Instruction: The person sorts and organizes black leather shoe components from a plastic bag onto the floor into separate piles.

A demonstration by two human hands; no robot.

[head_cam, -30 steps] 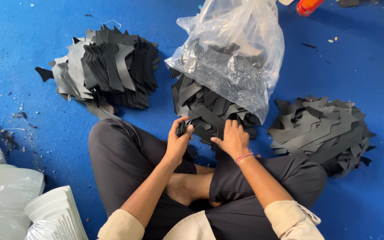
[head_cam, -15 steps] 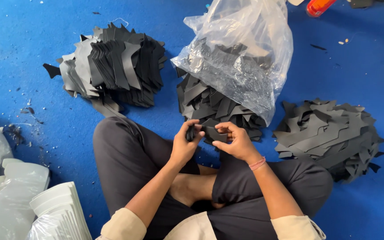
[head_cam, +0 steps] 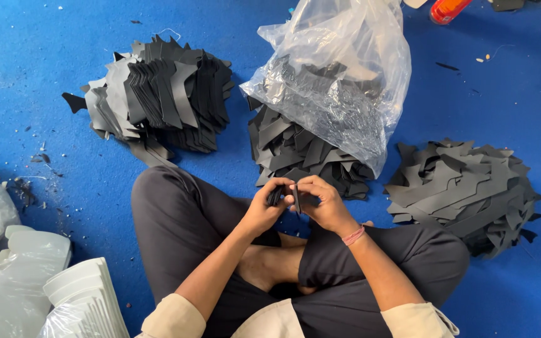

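Clear plastic bag: the clear plastic bag [head_cam: 339, 75] lies just beyond both hands on the blue floor [head_cam: 32, 62], its mouth toward them, stuffed with dark cut pieces; more spill out in a loose heap [head_cam: 302, 153] right in front of the fingers.
White bags: at the person's left, near the knee, white plastic bags [head_cam: 7, 275] hold stacked white pieces, cut off by the frame edge.
Left hand: the left hand [head_cam: 269, 203] is closed around a small bundle of black cut pieces [head_cam: 277, 194], over the crossed legs.
Right hand: the right hand [head_cam: 322, 201] pinches one thin black piece [head_cam: 297, 199], edge-on, touching the bundle. A pink band sits on that wrist.
Sorted stacks: a neat pile of black shapes [head_cam: 164, 100] lies far beyond the left hand; another flat pile [head_cam: 464, 188] sits beside the right forearm.
Hard to make out: how many pieces are in the bundle I cannot tell; an orange object [head_cam: 449, 9] past the bag is cropped at the top.
Change: half a second ago the hands were pressed together on the pieces; now they have parted slightly, with the single piece turned upright between them.
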